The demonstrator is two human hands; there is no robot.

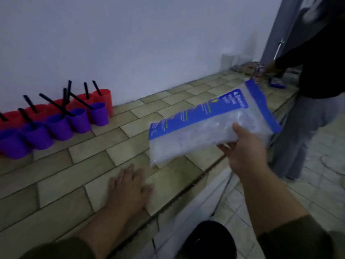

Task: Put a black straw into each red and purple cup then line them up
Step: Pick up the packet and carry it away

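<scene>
Left hand (128,187) lay flat, fingers spread, on the tiled bench (89,161), right hand (244,152) gripped a plastic bag (205,128) well apart from the red cups (102,98) and purple cups (78,120) rowed by the wall (130,43), whose leaning black straws (56,104) a careless sweep might have toppled.

Far left on the tiled surface (61,174), red plastic cups (101,98) line the wall (130,43), purple plastic cups (80,121) just nearer, black straws (56,104) in them. Your left hand (128,189) lies flat near centre; to its right, your right hand (246,152) holds a clear plastic bag (205,126).
</scene>
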